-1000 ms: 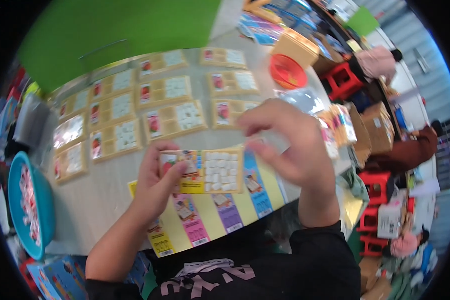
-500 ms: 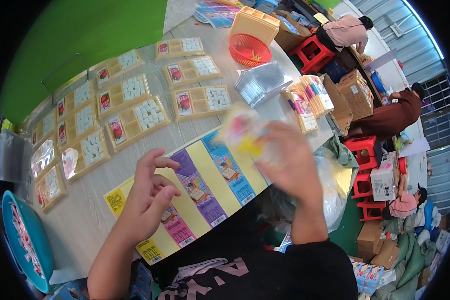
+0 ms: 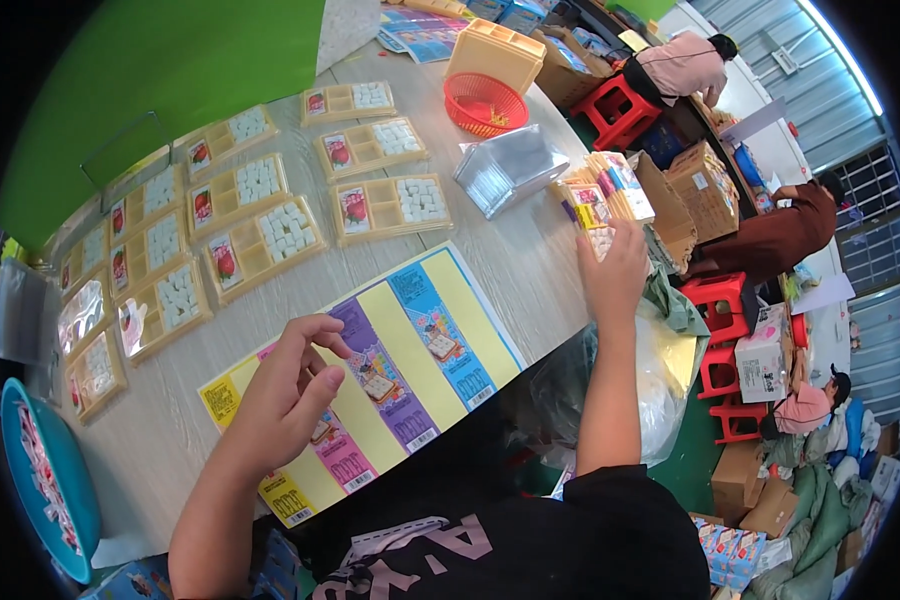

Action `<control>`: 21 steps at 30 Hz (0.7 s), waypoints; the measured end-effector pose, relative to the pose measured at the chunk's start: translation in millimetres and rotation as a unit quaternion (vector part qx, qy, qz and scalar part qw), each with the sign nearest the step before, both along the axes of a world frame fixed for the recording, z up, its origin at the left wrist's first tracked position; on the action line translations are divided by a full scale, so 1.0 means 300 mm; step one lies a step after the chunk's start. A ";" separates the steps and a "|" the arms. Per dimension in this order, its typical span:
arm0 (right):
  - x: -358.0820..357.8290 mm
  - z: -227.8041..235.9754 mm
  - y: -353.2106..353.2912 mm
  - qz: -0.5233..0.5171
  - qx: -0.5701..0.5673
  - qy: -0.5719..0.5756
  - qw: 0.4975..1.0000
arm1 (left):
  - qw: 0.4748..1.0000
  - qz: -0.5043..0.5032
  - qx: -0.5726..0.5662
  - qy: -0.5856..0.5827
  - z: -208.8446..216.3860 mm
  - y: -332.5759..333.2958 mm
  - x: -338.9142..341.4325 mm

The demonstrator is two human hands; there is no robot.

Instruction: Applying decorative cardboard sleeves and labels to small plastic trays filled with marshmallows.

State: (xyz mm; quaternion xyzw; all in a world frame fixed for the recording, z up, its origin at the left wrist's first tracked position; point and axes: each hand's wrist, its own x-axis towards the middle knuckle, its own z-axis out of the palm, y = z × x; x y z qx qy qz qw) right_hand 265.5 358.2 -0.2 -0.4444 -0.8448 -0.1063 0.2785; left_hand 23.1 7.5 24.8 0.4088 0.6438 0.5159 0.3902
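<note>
My left hand hovers above a sheet of stickers with yellow, pink, purple and blue printed strips. Its fingers are loosely bent, the thumb stands apart, and nothing is held. At the table's right edge, my right hand grips a small filled tray with white cubes in it, by the near end of a pile of packed trays. The fingers partly cover that tray. Several cream trays with white cubes and a strawberry-printed packet lie across the left and middle of the table.
A stack of clear plastic sleeves lies beyond the sheet, near a red basket and upright cream trays. A teal basin of small packets stands at the left. Cartons, red stools and other people are at the right.
My right hand has moved right, from above the sheet to the pile of packed trays, carrying a colourful pack that was blurred. The left hand stays over the sheet.
</note>
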 end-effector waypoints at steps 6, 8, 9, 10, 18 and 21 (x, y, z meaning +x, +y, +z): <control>0.033 -0.039 -0.006 -0.001 0.068 0.009 0.998 | 1.000 0.002 -0.008 -0.009 0.005 0.009 -0.005; 0.033 -0.038 -0.017 0.009 0.053 0.000 0.999 | 1.000 0.000 -0.014 -0.013 0.005 0.006 -0.009; 0.035 -0.037 -0.017 0.030 0.029 0.003 0.999 | 1.000 -0.004 -0.010 0.010 0.006 0.004 -0.010; 0.036 -0.036 -0.016 0.050 0.005 0.006 0.999 | 0.999 -0.008 -0.006 0.033 0.006 0.004 -0.009; 0.013 -0.030 0.031 0.061 -0.023 0.035 0.997 | 0.996 -0.045 -0.071 0.025 0.032 0.016 -0.008; 0.012 -0.026 0.037 0.062 -0.028 0.038 0.997 | 0.997 -0.036 -0.057 0.045 0.023 0.015 -0.012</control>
